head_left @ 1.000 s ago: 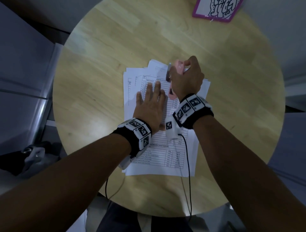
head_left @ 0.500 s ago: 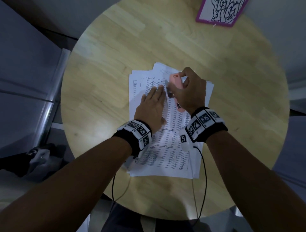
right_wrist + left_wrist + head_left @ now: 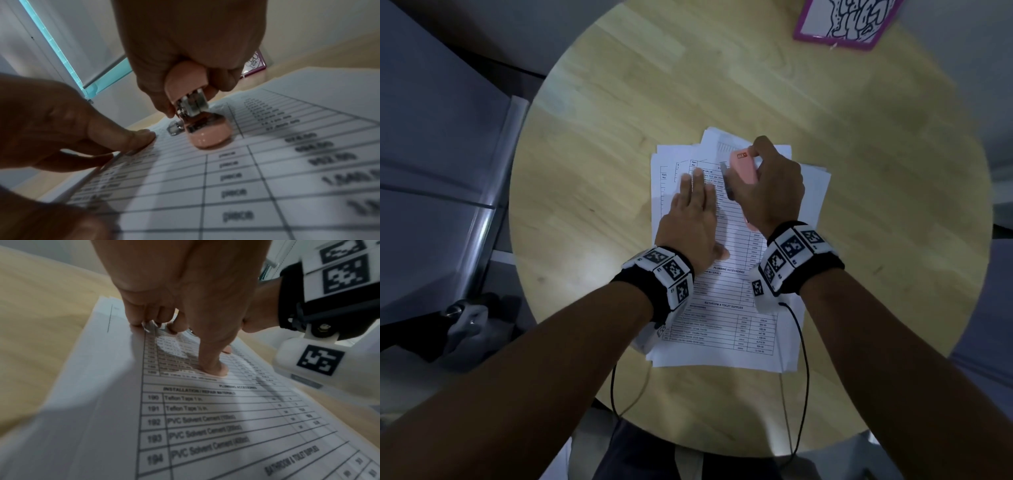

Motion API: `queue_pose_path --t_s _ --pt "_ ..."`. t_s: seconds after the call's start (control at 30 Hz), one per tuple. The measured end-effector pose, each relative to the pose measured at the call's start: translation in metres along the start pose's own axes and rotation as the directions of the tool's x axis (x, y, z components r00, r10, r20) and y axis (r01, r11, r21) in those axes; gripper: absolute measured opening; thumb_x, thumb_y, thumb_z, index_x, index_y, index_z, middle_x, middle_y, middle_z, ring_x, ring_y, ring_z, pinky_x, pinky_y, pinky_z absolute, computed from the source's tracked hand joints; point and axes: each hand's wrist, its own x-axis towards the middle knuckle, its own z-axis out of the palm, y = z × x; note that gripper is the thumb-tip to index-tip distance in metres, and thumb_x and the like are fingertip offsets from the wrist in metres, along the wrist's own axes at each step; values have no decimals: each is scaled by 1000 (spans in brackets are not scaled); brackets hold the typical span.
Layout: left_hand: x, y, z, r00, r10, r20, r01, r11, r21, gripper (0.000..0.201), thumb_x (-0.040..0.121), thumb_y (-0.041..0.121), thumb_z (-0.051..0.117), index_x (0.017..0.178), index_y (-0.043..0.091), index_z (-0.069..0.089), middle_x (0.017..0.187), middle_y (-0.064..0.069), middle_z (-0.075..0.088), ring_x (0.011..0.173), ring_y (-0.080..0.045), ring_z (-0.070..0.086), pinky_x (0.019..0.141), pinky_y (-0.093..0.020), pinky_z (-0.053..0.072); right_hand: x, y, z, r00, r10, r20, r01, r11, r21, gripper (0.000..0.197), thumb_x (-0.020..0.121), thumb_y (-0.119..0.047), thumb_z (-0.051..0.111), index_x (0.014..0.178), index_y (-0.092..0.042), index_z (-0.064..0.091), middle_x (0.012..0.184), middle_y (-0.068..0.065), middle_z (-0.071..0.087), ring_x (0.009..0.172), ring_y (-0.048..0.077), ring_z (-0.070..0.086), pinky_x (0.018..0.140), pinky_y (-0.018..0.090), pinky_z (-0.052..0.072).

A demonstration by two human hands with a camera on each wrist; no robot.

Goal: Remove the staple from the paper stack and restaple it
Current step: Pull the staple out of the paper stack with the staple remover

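A stack of printed sheets [image 3: 726, 308] lies in the middle of the round wooden table [image 3: 592, 102]. My left hand [image 3: 695, 192] lies flat on the upper left of the top sheet, fingers straight and pressing [image 3: 213, 369]. My right hand [image 3: 767, 178] grips a pink stapler [image 3: 743, 168] just right of the left fingertips, near the stack's top edge. In the right wrist view the stapler [image 3: 197, 113] has its pink and metal rear end down on the paper [image 3: 267, 178], close to the left hand's fingers [image 3: 131, 139]. I cannot make out the staple.
A pink-framed drawing [image 3: 846, 20] lies at the table's far right edge. Grey cabinets [image 3: 431, 171] stand left of the table. Thin black cables [image 3: 804, 377] hang from my wrist bands over the near edge. Bare wood surrounds the stack.
My right hand has drawn the stapler a little toward me over the top of the sheet. The left hand has stayed flat on the stack.
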Motion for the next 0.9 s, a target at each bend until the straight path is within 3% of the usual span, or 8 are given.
queue_pose_path --t_s 0.13,0.3,0.5,0.9 --pt "2 -1 -2 1000 10 20 -10 1000 5 114 85 56 63 153 4 -13 159 -18 -27 149 -34 -20 121 -43 10 3 -5 2 999 -44 -2 44 996 -84 35 90 -46 66 107 -17 56 85 1 69 75 29 63 62 30 43" --pt "4 3 -5 999 1 37 -1 1000 1 113 86 53 63 153 3 -13 158 -20 -27 148 -37 -20 121 -45 9 14 -10 3 1000 -8 25 10 996 -90 34 89 -42 68 109 -17 55 89 3 69 78 31 63 62 33 48" --pt "5 2 -3 999 8 40 -8 1000 -1 112 86 53 63 153 2 -12 158 -20 -27 148 -37 -21 121 -45 8 12 -10 6 999 43 19 -41 997 -60 36 91 -41 66 113 -15 55 92 2 70 79 28 60 63 30 39" --pt "5 1 -1 999 0 48 -4 998 70 113 86 57 61 153 2 -13 158 -21 -27 147 -39 -20 121 -45 4 10 -18 5 998 60 22 -59 996 -67 35 92 -37 64 116 -14 55 96 5 70 87 32 64 65 33 41"
